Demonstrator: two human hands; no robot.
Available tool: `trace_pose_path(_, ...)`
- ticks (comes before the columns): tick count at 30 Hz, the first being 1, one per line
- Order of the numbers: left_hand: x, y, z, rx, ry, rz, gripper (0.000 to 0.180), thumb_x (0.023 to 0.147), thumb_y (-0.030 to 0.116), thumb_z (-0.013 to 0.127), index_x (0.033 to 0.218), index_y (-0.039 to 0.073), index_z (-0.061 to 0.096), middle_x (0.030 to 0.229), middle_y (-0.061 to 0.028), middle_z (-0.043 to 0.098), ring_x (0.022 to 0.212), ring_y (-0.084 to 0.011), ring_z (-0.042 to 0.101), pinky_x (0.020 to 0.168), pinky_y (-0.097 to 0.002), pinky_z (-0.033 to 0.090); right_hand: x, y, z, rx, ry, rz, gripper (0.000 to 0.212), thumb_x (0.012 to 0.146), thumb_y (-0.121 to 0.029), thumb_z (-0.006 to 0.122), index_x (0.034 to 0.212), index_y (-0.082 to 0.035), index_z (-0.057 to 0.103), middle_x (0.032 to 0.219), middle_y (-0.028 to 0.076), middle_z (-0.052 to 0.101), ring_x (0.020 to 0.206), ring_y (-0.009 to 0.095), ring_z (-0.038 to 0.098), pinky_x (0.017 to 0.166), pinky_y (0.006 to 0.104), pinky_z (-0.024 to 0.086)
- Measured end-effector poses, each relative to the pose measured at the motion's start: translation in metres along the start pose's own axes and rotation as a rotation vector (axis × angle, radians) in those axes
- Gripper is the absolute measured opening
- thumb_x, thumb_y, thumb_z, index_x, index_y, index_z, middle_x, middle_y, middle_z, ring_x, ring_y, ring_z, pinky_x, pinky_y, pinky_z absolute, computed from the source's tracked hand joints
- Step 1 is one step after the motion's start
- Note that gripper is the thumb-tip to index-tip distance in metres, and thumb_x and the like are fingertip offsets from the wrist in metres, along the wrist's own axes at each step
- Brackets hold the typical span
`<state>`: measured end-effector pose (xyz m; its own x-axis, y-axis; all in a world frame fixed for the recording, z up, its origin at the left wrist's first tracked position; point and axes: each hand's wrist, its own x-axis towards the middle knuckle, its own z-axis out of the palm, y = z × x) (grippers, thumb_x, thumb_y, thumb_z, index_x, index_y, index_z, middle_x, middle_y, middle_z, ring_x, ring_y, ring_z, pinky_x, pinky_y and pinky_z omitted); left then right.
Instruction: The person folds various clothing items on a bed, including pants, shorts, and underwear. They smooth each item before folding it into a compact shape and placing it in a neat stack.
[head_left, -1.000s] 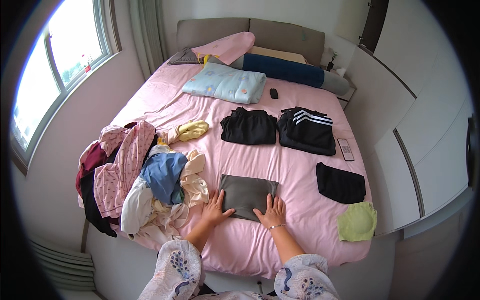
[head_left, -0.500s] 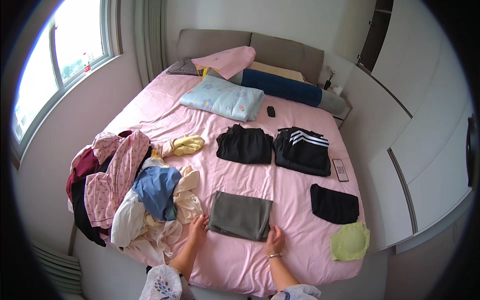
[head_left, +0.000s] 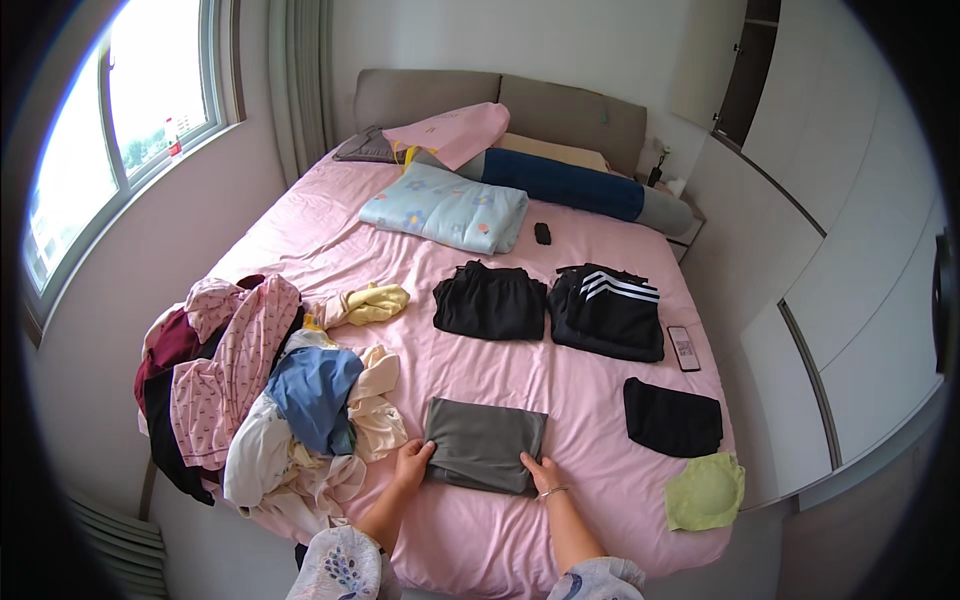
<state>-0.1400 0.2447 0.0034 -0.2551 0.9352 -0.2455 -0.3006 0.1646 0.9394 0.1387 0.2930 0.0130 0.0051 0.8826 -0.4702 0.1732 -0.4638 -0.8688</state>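
A dark grey folded garment (head_left: 485,445) lies as a flat rectangle on the pink bed sheet near the foot of the bed. At its near left corner, my left hand (head_left: 411,466) is closed with the thumb on top of the cloth and the other fingers at or under the edge. My right hand (head_left: 545,475), a bracelet on its wrist, pinches the right side near the front corner in the same way. Just left of my left hand is a loose heap of clothes, with a blue piece (head_left: 315,398) and a pink patterned piece (head_left: 222,375).
Folded black clothes (head_left: 490,302) and black striped pants (head_left: 606,312) lie beyond the grey garment. To the right are a phone (head_left: 684,348), a black folded piece (head_left: 673,416) and a light green bra-like piece (head_left: 705,492). A pale blue quilt (head_left: 445,207) rests farther back.
Both hands have moved from beside the grey garment onto its near edges and taken hold of it. The garment's near side looks straighter. The whole view has shifted slightly.
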Motion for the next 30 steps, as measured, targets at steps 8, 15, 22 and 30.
trace_pose_path(8, -0.018, 0.061, 0.015, -0.008, -0.227, -0.138, 0.03, 0.083, 0.013, 0.058, 0.11, 0.001, 0.051, 0.08, -0.0039, 0.06, 0.055, -0.0106, 0.055, 0.045, -0.0234, 0.045, -0.019, -0.021, -0.003, 0.278, -0.032, -0.235, 0.028, 0.074, -0.014, 0.067, 0.095, 0.002, 0.059, 0.086, 0.003, 0.06, 0.075, 0.01, 0.053, 0.069, 0.0263, 0.045)
trace_pose_path(15, 0.104, 0.176, 0.068, -0.056, -0.3, 0.094, 0.03, 0.084, 0.017, 0.058, 0.11, 0.004, 0.052, 0.075, 0.0003, 0.058, 0.055, -0.0068, 0.053, 0.043, -0.0203, 0.042, 0.071, -0.187, -0.011, 0.331, -0.122, -0.41, 0.026, 0.08, -0.006, 0.057, 0.104, 0.003, 0.056, 0.095, 0.005, 0.06, 0.083, 0.012, 0.056, 0.077, 0.0259, 0.045)
trace_pose_path(22, 0.247, 0.196, 0.1, 0.068, -0.041, 0.263, 0.048, 0.083, 0.02, 0.059, 0.124, 0.001, 0.042, 0.092, -0.0071, 0.059, 0.063, -0.0105, 0.058, 0.045, -0.0211, 0.044, 0.215, -0.248, 0.01, 0.064, 0.231, -0.694, 0.035, 0.079, -0.017, 0.06, 0.106, 0.004, 0.054, 0.086, 0.008, 0.063, 0.078, 0.014, 0.057, 0.072, 0.0275, 0.045)
trace_pose_path(30, 0.248, 0.077, 0.055, 1.241, 0.137, 0.526, 0.06, 0.082, 0.034, 0.052, 0.136, 0.015, 0.031, 0.138, -0.0155, 0.032, 0.128, -0.0314, 0.027, 0.106, -0.0405, 0.02, 0.25, -0.124, 0.021, -0.409, 0.254, -0.631, 0.075, 0.079, -0.028, 0.059, 0.136, 0.001, 0.021, 0.137, 0.024, 0.029, 0.128, 0.035, 0.028, 0.104, 0.0362, 0.025)
